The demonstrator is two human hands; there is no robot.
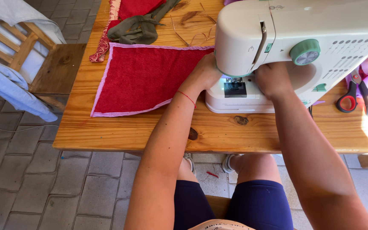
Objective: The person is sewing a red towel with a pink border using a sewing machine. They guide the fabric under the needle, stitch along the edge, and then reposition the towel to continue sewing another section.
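Where the sewing machine [299, 47] overhangs, both hands' grips (fingers hidden) are unclear.

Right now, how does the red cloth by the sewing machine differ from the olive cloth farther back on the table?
The red cloth lies flat and spread out; the olive cloth is bunched and twisted. The red cloth is edged with pale pink trim; the olive cloth shows no trim. The left hand rests on the red cloth at the sewing machine; no hand touches the olive cloth. Both lie on the wooden table.
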